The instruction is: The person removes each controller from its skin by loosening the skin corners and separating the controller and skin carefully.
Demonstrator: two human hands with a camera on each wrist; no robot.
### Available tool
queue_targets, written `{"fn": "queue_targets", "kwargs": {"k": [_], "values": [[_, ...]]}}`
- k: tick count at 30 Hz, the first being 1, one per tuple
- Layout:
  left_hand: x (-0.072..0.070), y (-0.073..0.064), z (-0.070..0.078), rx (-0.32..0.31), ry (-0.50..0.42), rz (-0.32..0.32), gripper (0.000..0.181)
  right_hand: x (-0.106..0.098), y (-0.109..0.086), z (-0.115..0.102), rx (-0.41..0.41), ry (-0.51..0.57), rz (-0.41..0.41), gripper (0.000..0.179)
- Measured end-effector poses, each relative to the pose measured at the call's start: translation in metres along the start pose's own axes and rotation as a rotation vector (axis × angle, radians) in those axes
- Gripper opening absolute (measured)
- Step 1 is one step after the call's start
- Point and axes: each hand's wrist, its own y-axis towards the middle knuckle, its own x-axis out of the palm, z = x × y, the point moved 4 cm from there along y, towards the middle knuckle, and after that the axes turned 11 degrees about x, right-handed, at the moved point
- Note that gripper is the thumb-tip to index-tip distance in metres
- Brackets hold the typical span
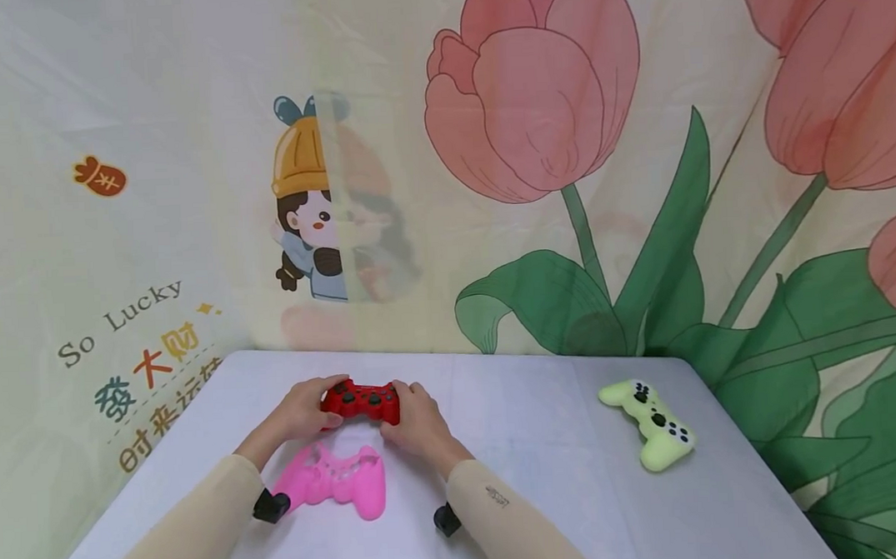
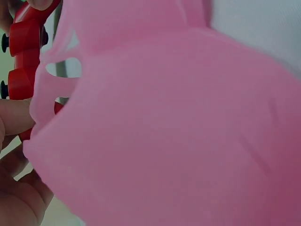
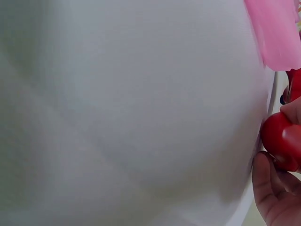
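Observation:
Both hands grip a red game controller [image 1: 362,402] near the far edge of the table. My left hand [image 1: 307,409] holds its left side and my right hand [image 1: 418,418] its right side, with thumbs toward me. Just nearer than the controller lies a pink silicone controller cover [image 1: 337,480] with cut-out holes. In the left wrist view the pink cover [image 2: 164,117] fills most of the picture, and the red controller [image 2: 23,56] shows at the left edge. The right wrist view shows one rounded red grip of the controller [image 3: 282,141] between thumb and fingers.
A pale yellow-green controller [image 1: 653,425] with dark buttons lies on the right part of the white table [image 1: 532,476]. Behind the table hangs a cloth backdrop [image 1: 378,49] printed with tulips, a cartoon figure and lettering. Small black devices [image 1: 271,506] sit at the wrists.

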Motion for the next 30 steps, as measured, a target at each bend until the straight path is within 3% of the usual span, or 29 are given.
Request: {"fn": "queue_targets", "kwargs": {"k": [12,19,25,30], "values": [[0.004,0.002,-0.005,-0.049,-0.002,-0.035,0.074,0.001,0.006,-0.001,0.012,-0.073,-0.021,0.073],[0.002,-0.002,-0.008,-0.081,-0.042,-0.099,0.080,-0.001,0.003,0.006,0.034,-0.058,-0.169,0.090],[-0.011,-0.004,0.003,-0.011,-0.048,-0.152,0.083,-0.033,-0.004,0.022,0.006,-0.038,-0.216,0.086],[-0.025,0.005,0.023,0.057,0.018,-0.038,0.064,-0.082,-0.016,0.045,0.014,0.001,-0.171,0.080]]}}
